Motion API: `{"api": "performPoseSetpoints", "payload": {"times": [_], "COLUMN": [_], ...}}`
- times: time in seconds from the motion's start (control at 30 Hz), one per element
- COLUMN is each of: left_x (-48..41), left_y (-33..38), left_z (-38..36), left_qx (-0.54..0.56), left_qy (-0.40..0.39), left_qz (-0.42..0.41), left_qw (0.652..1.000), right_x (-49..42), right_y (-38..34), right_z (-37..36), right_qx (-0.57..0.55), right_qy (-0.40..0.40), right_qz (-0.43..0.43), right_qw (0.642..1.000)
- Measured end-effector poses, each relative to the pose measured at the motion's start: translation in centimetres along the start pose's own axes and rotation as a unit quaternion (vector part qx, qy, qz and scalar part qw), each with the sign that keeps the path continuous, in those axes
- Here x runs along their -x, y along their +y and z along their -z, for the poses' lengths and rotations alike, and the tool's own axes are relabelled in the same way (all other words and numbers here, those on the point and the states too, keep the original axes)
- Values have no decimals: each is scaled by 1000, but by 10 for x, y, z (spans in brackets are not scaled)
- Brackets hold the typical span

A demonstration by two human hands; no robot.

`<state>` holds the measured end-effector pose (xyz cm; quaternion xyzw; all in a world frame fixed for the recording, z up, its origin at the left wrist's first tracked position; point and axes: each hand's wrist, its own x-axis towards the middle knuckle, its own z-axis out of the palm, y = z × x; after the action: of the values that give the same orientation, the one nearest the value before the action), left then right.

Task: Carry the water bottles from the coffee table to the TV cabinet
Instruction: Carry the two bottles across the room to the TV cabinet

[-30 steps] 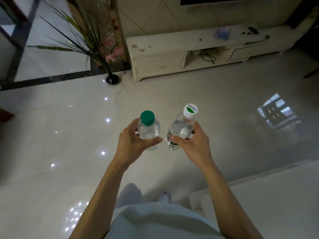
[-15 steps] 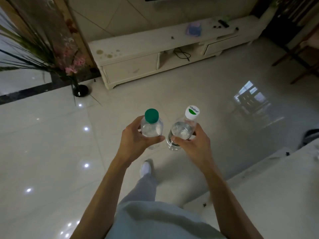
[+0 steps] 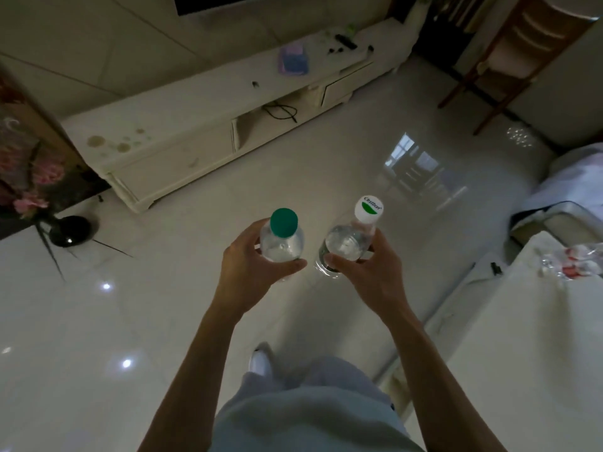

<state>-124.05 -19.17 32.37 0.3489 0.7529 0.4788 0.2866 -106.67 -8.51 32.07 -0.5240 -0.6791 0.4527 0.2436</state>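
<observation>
My left hand (image 3: 251, 269) grips a clear water bottle with a green cap (image 3: 283, 236), held upright at chest height over the tiled floor. My right hand (image 3: 365, 275) grips a second clear water bottle with a white cap (image 3: 350, 234), tilted slightly to the right. The two bottles are side by side and apart. The long cream TV cabinet (image 3: 182, 125) stands ahead along the wall, its top stained at the left end. The coffee table (image 3: 528, 337), white-topped, is at my right.
A black vase with a spiky plant (image 3: 68, 230) stands on the floor left of the cabinet. A purple packet (image 3: 293, 62) and small dark items lie on the cabinet top. A wooden chair (image 3: 509, 57) stands at the far right. Crumpled wrappers (image 3: 574, 262) lie on the coffee table.
The view has swung right and closer to the cabinet, which now looks larger. Both hands keep hold of their bottles in the same pose. My foot has stepped forward.
</observation>
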Motion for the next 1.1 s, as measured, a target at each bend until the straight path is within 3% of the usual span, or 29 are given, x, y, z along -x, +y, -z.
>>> {"api": "performPoseSetpoints", "payload": {"times": [0.37, 0.8, 1.1], "left_x": [-119, -296, -385], "left_y": [23, 114, 125], "left_z": [-42, -136, -186], "left_qx": [-40, -70, -74], "left_qy": [-29, -71, -113], "left_qz": [-9, -70, -82], "left_qw": [999, 993, 987], "right_x": [-111, -287, -371], "right_y": [6, 1, 10], "right_z": [10, 86, 113], "right_qx": [-25, -60, -51], "right_qy": [34, 81, 126], "right_qz": [-30, -25, -57], "right_qw": [999, 995, 989]}}
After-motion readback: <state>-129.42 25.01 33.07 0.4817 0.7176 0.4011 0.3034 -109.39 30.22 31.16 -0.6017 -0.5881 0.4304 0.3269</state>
